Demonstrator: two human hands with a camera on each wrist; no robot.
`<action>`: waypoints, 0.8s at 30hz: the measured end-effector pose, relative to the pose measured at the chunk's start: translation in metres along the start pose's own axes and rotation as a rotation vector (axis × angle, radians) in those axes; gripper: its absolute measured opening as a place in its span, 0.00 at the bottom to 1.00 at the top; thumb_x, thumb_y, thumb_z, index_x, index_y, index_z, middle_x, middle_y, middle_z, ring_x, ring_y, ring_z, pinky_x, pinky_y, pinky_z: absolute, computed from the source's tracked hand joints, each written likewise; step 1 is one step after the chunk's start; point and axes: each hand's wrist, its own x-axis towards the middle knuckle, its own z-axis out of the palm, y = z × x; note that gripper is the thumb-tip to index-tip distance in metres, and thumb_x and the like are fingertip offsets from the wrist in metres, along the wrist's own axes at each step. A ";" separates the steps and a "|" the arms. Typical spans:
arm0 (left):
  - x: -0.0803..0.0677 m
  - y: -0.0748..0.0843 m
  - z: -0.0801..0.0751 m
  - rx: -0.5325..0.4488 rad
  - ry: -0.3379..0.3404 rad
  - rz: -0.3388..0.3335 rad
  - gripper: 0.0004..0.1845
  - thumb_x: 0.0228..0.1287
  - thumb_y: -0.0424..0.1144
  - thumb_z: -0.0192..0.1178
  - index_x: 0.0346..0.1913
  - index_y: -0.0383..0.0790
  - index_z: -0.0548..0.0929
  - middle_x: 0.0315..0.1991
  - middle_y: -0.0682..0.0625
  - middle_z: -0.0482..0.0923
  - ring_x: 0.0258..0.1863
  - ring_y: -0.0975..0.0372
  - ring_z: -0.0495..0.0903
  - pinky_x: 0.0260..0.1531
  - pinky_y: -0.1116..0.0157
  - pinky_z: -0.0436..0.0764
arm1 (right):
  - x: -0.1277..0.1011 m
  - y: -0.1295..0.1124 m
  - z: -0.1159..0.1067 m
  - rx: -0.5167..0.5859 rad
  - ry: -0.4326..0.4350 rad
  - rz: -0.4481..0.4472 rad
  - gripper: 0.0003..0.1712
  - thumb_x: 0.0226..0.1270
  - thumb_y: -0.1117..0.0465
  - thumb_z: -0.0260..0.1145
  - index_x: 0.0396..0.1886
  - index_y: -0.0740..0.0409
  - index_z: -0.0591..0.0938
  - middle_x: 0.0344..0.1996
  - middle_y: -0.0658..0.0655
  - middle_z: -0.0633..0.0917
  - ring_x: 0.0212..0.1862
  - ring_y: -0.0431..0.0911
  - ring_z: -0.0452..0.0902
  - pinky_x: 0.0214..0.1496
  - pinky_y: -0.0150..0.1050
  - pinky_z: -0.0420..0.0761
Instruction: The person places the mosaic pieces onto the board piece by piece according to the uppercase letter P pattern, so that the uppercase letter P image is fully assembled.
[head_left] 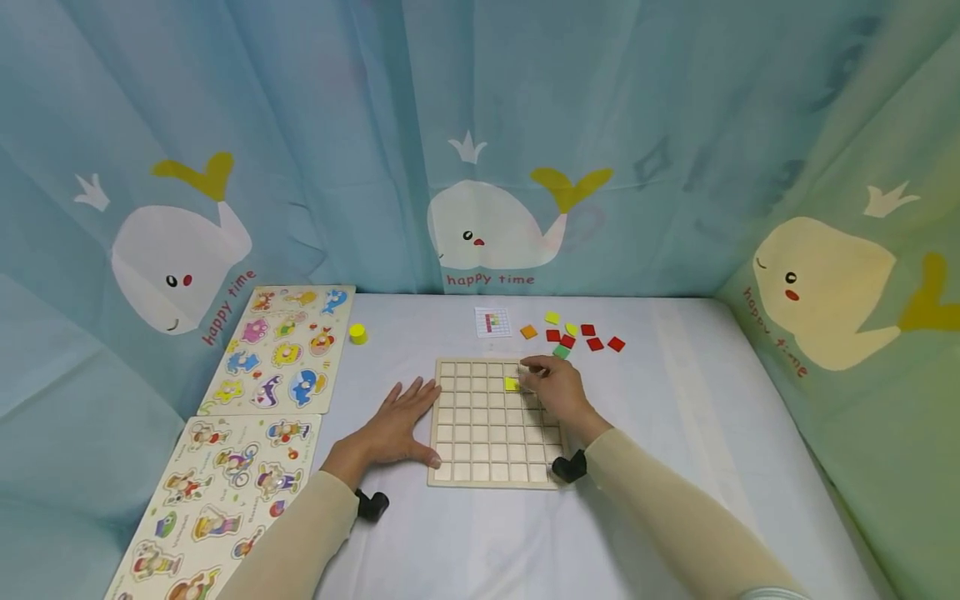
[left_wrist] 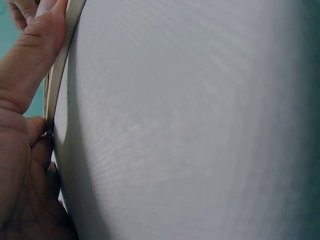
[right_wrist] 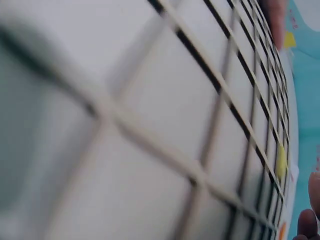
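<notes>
A wooden grid board [head_left: 474, 433] with square cells lies on the white table. Spread along its left edge, my left hand [head_left: 397, 425] touches the frame with its thumb and fingers; the left wrist view shows the thumb [left_wrist: 37, 55] against the board's side. Above the upper right part of the board is my right hand [head_left: 558, 387], fingers bent, beside a yellow tile [head_left: 512, 384] in a cell. The right wrist view has this yellow tile [right_wrist: 281, 161] apart from the fingertips [right_wrist: 315, 192]. Whether those fingers pinch anything is hidden.
Beyond the board lie red tiles [head_left: 587, 330], yellow tiles [head_left: 552, 317], an orange tile [head_left: 528, 332] and a green tile [head_left: 562, 352]. A printed pattern card [head_left: 486, 332] is left of them. Farther left are a yellow cylinder [head_left: 357, 334] and two picture puzzle boards [head_left: 251, 346]. Curtains surround the table.
</notes>
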 end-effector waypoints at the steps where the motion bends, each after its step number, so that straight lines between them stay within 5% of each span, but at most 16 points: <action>1: 0.000 0.000 0.000 0.003 -0.003 -0.002 0.71 0.31 0.74 0.71 0.79 0.51 0.47 0.79 0.57 0.41 0.79 0.61 0.34 0.79 0.56 0.31 | 0.003 0.001 -0.004 0.002 0.000 0.005 0.19 0.67 0.58 0.66 0.57 0.54 0.82 0.49 0.57 0.81 0.43 0.49 0.75 0.37 0.35 0.80; 12: 0.001 0.000 0.001 -0.002 0.007 0.000 0.71 0.30 0.75 0.70 0.79 0.52 0.48 0.79 0.57 0.41 0.79 0.60 0.35 0.79 0.55 0.31 | 0.043 0.010 -0.040 0.086 0.010 0.043 0.25 0.68 0.60 0.65 0.64 0.53 0.77 0.58 0.61 0.79 0.53 0.52 0.71 0.50 0.36 0.77; 24: 0.002 0.000 0.002 0.003 0.009 -0.005 0.70 0.31 0.73 0.71 0.79 0.51 0.48 0.79 0.58 0.42 0.79 0.60 0.35 0.79 0.55 0.32 | 0.073 0.003 -0.032 0.131 -0.070 0.086 0.28 0.68 0.62 0.64 0.67 0.51 0.74 0.66 0.56 0.74 0.60 0.53 0.70 0.55 0.42 0.80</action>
